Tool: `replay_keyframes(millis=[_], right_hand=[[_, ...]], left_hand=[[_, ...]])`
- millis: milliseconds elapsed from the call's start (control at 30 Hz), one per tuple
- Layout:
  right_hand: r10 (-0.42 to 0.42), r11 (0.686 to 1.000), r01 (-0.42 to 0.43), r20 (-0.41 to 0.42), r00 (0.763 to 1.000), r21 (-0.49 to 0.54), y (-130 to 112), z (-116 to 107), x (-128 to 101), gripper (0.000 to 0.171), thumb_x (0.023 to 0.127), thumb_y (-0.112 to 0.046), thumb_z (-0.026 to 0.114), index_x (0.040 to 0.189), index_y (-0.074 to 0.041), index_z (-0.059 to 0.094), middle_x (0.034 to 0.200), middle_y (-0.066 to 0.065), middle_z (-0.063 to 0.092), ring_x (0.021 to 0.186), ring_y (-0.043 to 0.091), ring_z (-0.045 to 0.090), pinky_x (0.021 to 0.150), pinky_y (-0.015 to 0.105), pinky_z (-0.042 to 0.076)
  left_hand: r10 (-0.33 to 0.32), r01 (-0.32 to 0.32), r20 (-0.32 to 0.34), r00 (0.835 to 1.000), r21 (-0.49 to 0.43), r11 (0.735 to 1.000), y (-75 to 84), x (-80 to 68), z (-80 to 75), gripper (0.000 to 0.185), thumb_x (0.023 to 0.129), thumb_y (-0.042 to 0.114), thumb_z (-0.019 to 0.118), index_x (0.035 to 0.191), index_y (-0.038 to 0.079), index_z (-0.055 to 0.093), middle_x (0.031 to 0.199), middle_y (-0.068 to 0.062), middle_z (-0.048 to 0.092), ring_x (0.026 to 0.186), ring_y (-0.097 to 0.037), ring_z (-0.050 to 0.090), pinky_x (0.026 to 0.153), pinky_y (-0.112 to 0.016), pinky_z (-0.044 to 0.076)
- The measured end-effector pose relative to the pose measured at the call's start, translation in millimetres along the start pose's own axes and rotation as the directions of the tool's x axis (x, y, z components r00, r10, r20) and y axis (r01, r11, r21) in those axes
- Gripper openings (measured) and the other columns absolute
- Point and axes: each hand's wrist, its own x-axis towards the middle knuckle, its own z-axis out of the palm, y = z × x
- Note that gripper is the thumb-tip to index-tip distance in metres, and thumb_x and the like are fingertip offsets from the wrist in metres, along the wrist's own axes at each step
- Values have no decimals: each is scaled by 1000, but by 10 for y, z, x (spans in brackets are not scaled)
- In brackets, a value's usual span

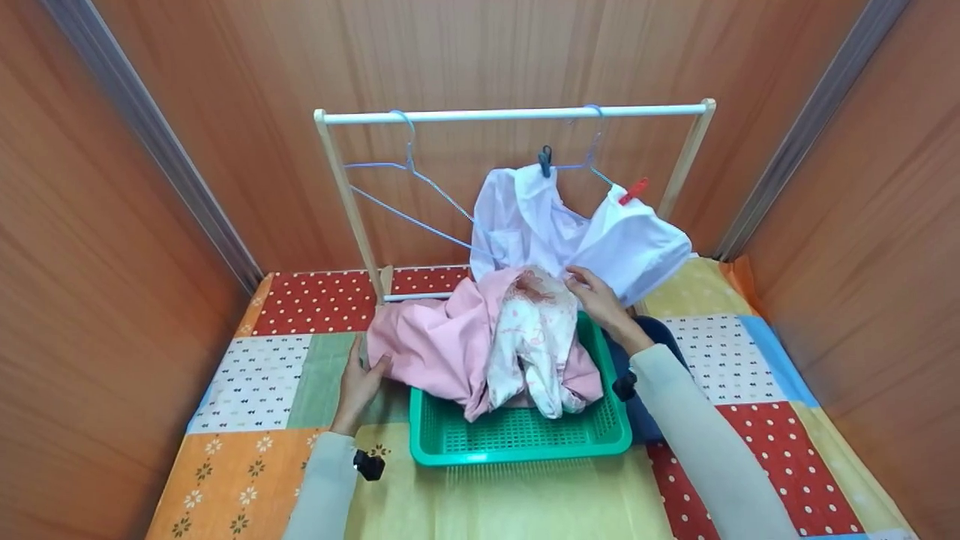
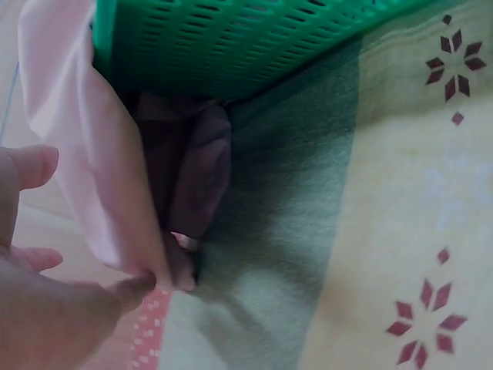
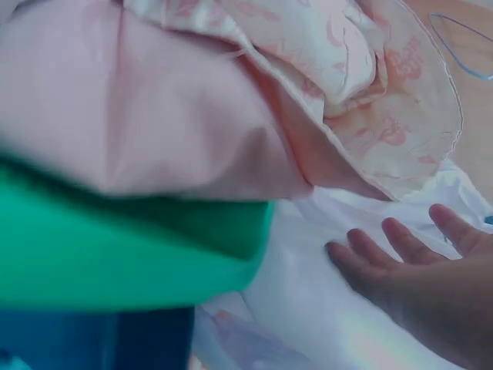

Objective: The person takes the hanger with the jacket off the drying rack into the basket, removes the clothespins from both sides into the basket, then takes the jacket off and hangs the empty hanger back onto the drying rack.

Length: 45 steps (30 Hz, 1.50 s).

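Note:
A pink garment is heaped over the green basket, its left part hanging past the rim. On top lies a white garment with a pink print. My left hand is at the pink garment's left edge; in the left wrist view a fingertip touches the cloth and the fingers are spread apart. My right hand, fingers extended, is beside the printed garment's upper right edge, before a white shirt. The right wrist view shows nothing in that hand.
The shirt hangs from a hanger on a rack's white bar, with a black clip and a red clip on it. A bare blue hanger hangs at left. A dark blue container stands right of the basket. Wooden panels surround the patchwork cloth.

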Motion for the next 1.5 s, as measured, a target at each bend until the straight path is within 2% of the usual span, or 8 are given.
replay_keyframes(millis=[367, 667, 833, 1033, 1167, 1300, 1367, 1500], right_hand=[[152, 981, -160, 84, 985, 105, 0, 183, 121, 59, 106, -43, 36, 154, -9, 30, 162, 12, 27, 152, 30, 19, 124, 45, 16], [114, 993, -116, 52, 992, 35, 29, 234, 82, 52, 104, -44, 42, 144, -11, 49, 148, 13, 47, 137, 31, 43, 112, 46, 36], [12, 1000, -11, 6, 1000, -18, 31, 281, 61, 36, 102, -33, 52, 125, -8, 64, 121, 17, 65, 105, 32, 61, 88, 41, 50], [-41, 982, 43, 18, 999, -186, 47, 315, 54, 44, 98, -23, 60, 138, -7, 53, 144, 21, 51, 130, 41, 51, 105, 51, 45], [-95, 967, 96, 15, 995, -238, 32, 331, 34, 42, 98, -20, 60, 136, -4, 55, 138, 24, 56, 126, 42, 55, 103, 51, 47], [-156, 952, 149, -7, 988, -269, 10, 357, 3, 34, 98, -19, 59, 129, -4, 62, 128, 20, 65, 116, 38, 63, 99, 48, 50], [-172, 947, 163, -8, 985, -276, -3, 372, -1, 37, 98, -22, 59, 130, -4, 61, 128, 19, 65, 116, 37, 63, 98, 48, 50], [-187, 945, 172, -30, 982, -278, -41, 394, 9, 44, 96, -21, 62, 135, -3, 55, 129, 21, 64, 119, 37, 61, 100, 48, 49]], left_hand=[[-106, 118, 62, 992, -235, 965, -136, 17, 33, 78, 96, 14, 63, 157, 4, 14, 158, -24, 29, 147, -36, 30, 119, -48, 29], [-137, 137, 13, 990, -219, 966, -75, -4, 97, 48, 98, 8, 56, 144, -3, 45, 140, -25, 53, 128, -32, 55, 109, -45, 43], [-92, 82, -55, 994, -170, 982, 91, -45, 69, 42, 100, 10, 53, 140, -1, 50, 135, -24, 59, 122, -30, 61, 105, -45, 46], [83, -94, -145, 986, -73, 993, 393, -117, 87, 37, 98, 7, 56, 134, -2, 57, 122, -25, 67, 99, -26, 68, 81, -26, 55], [214, -219, -174, 961, -6, 976, 600, -184, 148, 36, 95, 5, 60, 130, -3, 60, 115, -25, 69, 92, -27, 68, 70, -16, 52], [347, -346, -166, 923, 40, 938, 784, -298, 224, 33, 94, 4, 62, 126, -2, 64, 115, -24, 70, 90, -27, 68, 70, -25, 56], [449, -438, -152, 880, 106, 893, 852, -364, 268, 30, 93, 1, 63, 122, -3, 67, 113, -24, 71, 85, -26, 68, 70, -33, 57], [666, -634, -42, 745, 267, 726, 939, -486, 378, 27, 86, -7, 66, 111, -1, 72, 103, -20, 74, 85, -27, 71, 75, -43, 57]])
